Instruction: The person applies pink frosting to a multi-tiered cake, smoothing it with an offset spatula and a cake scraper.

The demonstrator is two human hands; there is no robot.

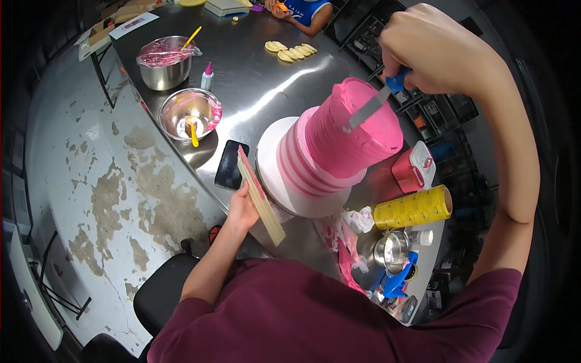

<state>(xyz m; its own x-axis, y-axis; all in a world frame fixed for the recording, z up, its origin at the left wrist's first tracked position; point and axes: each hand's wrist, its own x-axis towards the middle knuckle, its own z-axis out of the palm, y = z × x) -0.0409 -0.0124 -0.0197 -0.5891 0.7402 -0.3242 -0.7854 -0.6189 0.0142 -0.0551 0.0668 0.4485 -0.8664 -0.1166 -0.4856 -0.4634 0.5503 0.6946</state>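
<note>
your right hand (pixel 423 55) grips the spatula (pixel 368 112), blade toward half past seven, across the cake (pixel 357 136) at 2 o'clock | cake's axis tilts toward 1 in view | your left hand (pixel 242 212) holds the strip (pixel 264 209), lying 11-to-5 | shirt (pixel 307 12) at 12: letters partly clear, "AIAN" | roll (pixel 414 207) at 3: print too small to read

Table (pixel 242 57): smooth metal, streaky shine. Left side, far bowl (pixel 163 78) and near bowl (pixel 172 112) both polished metal, glossy clear plastic film (pixel 158 57) over the far one. Cake (pixel 330 142) satin, sides ridged. Spatula (pixel 368 111): smooth metal blade. Slat (pixel 263 209) ridged, wood or plastic, can't tell. Phone (pixel 229 166) glassy. Shirt (pixel 315 308) matt cloth. Floor (pixel 103 199) rough, flaking.
</note>
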